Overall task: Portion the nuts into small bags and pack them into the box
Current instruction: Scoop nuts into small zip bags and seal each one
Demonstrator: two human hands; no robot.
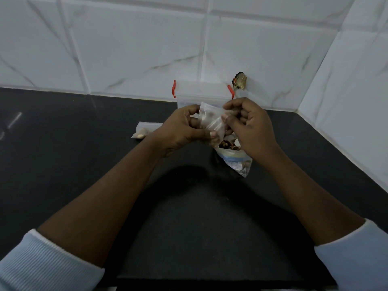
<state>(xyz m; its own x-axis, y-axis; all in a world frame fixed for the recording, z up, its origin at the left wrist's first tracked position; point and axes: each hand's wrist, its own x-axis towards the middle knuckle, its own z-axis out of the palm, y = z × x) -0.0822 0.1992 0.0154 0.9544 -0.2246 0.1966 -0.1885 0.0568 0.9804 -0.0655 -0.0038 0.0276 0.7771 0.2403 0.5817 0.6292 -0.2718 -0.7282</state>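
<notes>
small bag (210, 119) pinched in curled fingers (190, 109) of left hand (182, 130) and right hand (252, 129), just above nut pouch (235, 161).

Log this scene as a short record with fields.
left hand: pinches small clear bag, left edge
right hand: pinches the same bag, right edge
bag contents: unclear
supply bag: on counter under the hands, nuts visible inside
filled bag: lying on counter, left of the hands
box: clear, red clips, by the wall behind the hands
</notes>
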